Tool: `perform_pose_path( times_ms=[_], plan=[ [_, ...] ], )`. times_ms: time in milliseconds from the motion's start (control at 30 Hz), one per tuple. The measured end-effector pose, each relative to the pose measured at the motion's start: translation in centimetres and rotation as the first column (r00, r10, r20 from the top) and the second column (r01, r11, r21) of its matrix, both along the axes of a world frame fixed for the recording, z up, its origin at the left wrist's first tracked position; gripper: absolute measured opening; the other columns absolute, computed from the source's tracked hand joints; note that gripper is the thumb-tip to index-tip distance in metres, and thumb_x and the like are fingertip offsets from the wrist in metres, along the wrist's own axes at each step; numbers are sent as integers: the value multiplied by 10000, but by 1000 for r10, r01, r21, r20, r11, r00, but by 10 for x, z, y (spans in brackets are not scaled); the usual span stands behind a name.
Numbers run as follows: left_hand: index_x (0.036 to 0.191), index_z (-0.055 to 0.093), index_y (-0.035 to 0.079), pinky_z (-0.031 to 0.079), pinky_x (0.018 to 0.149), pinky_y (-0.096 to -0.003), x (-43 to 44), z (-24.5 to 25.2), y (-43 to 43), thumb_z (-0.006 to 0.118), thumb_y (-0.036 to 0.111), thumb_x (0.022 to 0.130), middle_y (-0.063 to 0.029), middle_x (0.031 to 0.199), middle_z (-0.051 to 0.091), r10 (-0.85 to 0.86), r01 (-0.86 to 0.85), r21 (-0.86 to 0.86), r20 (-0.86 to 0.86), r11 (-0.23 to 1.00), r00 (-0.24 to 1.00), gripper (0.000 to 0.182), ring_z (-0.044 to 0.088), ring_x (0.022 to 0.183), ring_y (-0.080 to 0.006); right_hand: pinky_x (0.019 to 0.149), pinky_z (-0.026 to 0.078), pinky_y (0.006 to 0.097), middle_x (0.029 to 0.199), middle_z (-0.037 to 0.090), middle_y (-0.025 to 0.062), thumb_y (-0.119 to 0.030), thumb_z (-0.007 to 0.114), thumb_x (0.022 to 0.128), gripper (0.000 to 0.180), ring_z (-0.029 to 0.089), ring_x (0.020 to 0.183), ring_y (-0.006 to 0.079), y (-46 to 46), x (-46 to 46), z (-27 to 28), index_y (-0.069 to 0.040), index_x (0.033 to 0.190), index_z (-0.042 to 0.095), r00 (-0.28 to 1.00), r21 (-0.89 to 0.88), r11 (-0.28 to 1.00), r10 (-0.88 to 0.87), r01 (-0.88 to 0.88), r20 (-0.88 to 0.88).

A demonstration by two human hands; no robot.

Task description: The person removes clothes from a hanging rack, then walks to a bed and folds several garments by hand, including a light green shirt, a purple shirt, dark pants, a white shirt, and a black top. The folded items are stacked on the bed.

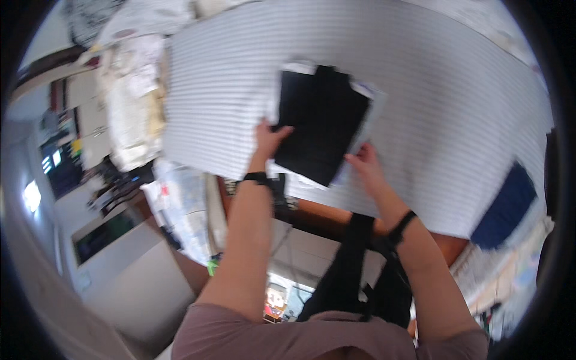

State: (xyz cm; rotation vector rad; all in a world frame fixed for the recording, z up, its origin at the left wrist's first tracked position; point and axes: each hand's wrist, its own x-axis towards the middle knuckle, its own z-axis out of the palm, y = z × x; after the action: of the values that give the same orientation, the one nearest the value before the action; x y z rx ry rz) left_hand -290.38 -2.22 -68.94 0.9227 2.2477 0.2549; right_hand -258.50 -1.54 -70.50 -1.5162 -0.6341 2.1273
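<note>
A folded black garment lies on top of a stack of white and pale cloth or sheets, over a table covered with a grey-and-white striped cloth. My left hand grips the stack's left edge, with its thumb over the black garment. My right hand is at the lower right edge and pinches the pale layer there. The stack is tilted a little to the right. Its pale layers show along the top and right sides. Blur hides whether it rests on the cloth or is raised.
A folded dark blue cloth lies at the table's right. White and cream garments are piled along the left. More pale cloth hangs below them. The table's wooden edge runs close in front of my body. A white cabinet stands at lower left.
</note>
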Motion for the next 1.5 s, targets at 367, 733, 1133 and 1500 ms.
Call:
perform_pose_path(
  times_ms=[367,733,1133,1500],
  plan=[
    [1304,431,-36,428,1004,-421,133,39,-61,673,230,832,-188,1248,552,644,-347,-572,753,743,138,593,562,1108,-323,966,409,400,1262,479,202,-50,576,754,684,503,1129,317,-13,87,33,0,1378,301,999,-236,971,29,-37,-37],
    [1215,565,17,388,1005,-316,304,171,-49,666,301,828,-114,1227,582,640,-147,-656,622,740,451,491,518,1154,-222,1020,390,391,1310,462,197,-63,617,723,775,488,1185,321,-65,261,100,-8,1406,254,991,-182,980,56,-78,-126],
    [1298,480,5,414,1003,-361,512,239,-23,694,121,725,-118,1224,579,351,-45,-354,890,934,291,623,560,1108,-255,1068,295,329,1400,391,97,-5,557,707,910,379,1271,203,-64,480,196,-132,1496,123,989,68,998,17,-7,-145],
    [1306,444,-11,459,946,-377,728,231,36,719,188,726,-141,1233,557,89,87,-117,958,989,273,672,544,1125,-282,906,422,328,1211,540,125,-63,526,704,835,536,1044,202,-14,725,223,-142,1478,222,996,339,938,-86,75,19]
  ],
)
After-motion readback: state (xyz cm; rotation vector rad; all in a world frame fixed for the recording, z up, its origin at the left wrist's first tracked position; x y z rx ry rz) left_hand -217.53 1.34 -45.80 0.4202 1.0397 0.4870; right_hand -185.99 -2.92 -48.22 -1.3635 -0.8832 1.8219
